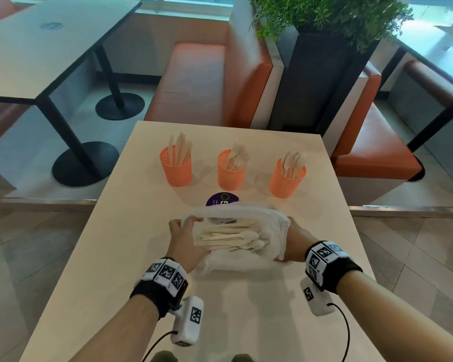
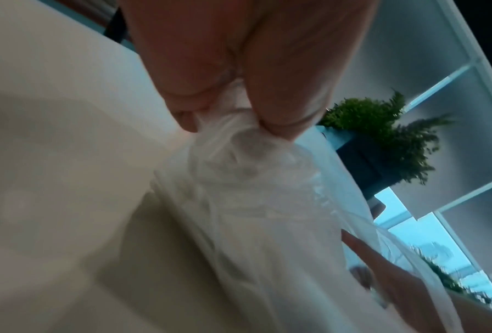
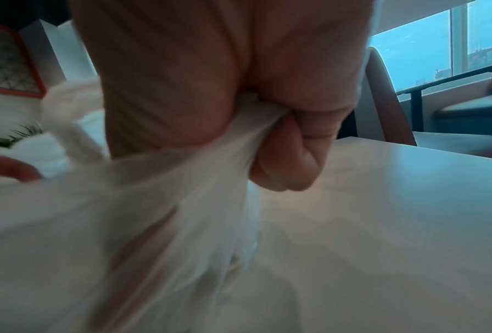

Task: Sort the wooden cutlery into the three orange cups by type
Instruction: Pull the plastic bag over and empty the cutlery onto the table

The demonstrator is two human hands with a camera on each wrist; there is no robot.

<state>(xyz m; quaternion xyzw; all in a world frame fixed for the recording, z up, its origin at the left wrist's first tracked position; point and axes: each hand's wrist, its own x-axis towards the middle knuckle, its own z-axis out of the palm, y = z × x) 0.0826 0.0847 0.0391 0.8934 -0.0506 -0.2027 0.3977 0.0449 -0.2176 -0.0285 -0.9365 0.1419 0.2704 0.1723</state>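
- Cutlery (image 1: pixel 230 237), unsorted: a loose heap of pale wooden pieces lying flat inside a thin white bag (image 1: pixel 270 226) on the table (image 1: pixel 115 257), near the front edge, between both hands.
- Left hand (image 1: pixel 183 241): thumb and fingers pinch a bunched fold of the bag's left edge; the left wrist view shows film gathered tight between the fingertips (image 2: pixel 282 117).
- Right hand (image 1: pixel 293 239): fingers curled on the bag's right edge, film drawn taut out of the fist in the right wrist view.
- Bag mouth is pulled apart and faces up; the pieces show through it.
- Three cups (image 1: pixel 231 169) stand in a row farther back, well apart from the bag: knives left, forks middle, spoons right, as far as I can tell. Each is already part-filled.
- Risks, my judgement: thin film could tear under opposed pulling; lifting or tipping the bag could spill pieces across the table or off its edge; a swinging bag could topple the light, top-heavy cups.
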